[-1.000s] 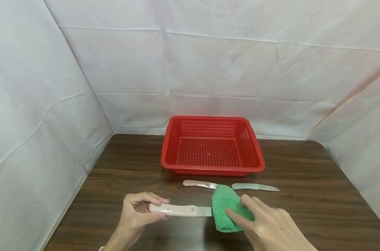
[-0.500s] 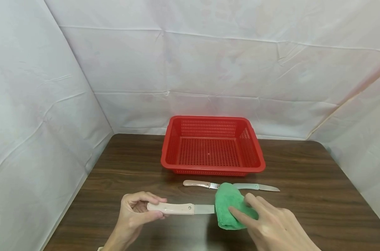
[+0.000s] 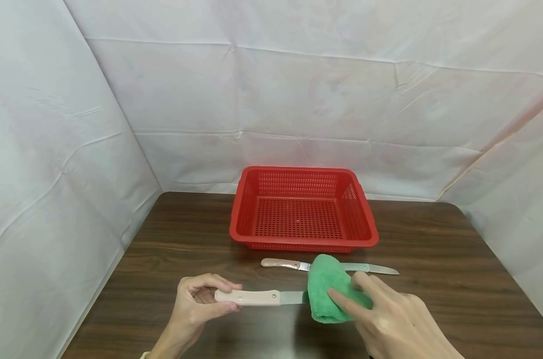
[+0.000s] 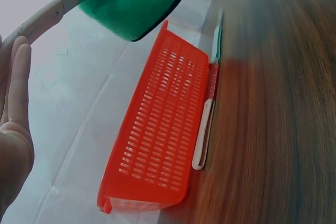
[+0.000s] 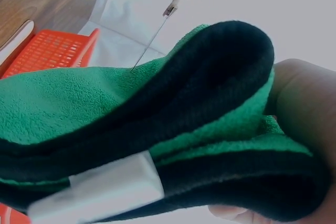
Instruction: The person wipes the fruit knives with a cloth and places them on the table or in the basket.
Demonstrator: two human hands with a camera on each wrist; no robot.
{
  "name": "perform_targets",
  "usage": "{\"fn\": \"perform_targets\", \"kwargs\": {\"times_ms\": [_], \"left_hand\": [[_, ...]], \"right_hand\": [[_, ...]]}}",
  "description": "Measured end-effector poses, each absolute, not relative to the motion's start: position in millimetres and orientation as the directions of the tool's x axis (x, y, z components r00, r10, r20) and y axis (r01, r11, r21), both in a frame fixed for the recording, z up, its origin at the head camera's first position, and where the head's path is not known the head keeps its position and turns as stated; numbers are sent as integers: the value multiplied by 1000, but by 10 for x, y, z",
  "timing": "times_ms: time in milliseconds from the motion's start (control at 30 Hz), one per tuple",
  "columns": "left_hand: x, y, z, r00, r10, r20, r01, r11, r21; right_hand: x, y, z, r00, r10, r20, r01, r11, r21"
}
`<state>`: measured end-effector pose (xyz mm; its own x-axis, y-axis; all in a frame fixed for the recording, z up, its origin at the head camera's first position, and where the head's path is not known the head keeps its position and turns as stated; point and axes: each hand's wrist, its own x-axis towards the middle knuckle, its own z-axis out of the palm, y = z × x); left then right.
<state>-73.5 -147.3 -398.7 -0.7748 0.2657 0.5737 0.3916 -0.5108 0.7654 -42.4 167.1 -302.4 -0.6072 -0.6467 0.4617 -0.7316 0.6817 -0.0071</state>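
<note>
My left hand point(image 3: 197, 304) pinches the pale pink handle of a knife point(image 3: 249, 298) between thumb and fingers, above the table. Its blade points right, and the tip is hidden by a folded green cloth point(image 3: 331, 291). That cloth is held in my right hand point(image 3: 390, 319), the index finger lying along it. Seen from the right wrist, the cloth point(image 5: 73, 93) has dark edging and a white tag, and the blade runs to its surface. Behind the hands lie a second pink-handled knife point(image 3: 280, 263) and a knife with a light green handle point(image 3: 361, 267), both partly covered by the cloth.
A red perforated plastic basket point(image 3: 304, 242) stands at the back of the dark wooden table point(image 3: 186, 234), just beyond the two lying knives. White cloth sheeting point(image 3: 298, 99) hangs behind and at both sides.
The cloth in my right hand has moved slightly right and away from me, showing a little more blade than at first. My left hand keeps its grip on the knife, shifting only slightly.
</note>
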Motion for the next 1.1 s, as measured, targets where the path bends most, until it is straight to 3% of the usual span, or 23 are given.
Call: {"fn": "perform_targets", "kwargs": {"times_ms": [333,500,900,1100], "left_hand": [[-748,-1401,-3966,-776,275,567,398,-483,780],[-751,-1355,-3960,-771,285,569,388,-499,775],[-715,-1314,-3936,-771,249,586,412,-506,758],[-693,-1365,-3936,-782,240,575,399,-516,758]], "right_hand": [[-454,1566,-2986,-538,-669,513,-771,637,21],[-474,1471,-3006,-470,-673,571,-804,593,37],[-467,1467,-3080,-488,-709,510,-830,557,-19],[-455,1541,-3097,-532,-724,439,-816,577,-36]]}}
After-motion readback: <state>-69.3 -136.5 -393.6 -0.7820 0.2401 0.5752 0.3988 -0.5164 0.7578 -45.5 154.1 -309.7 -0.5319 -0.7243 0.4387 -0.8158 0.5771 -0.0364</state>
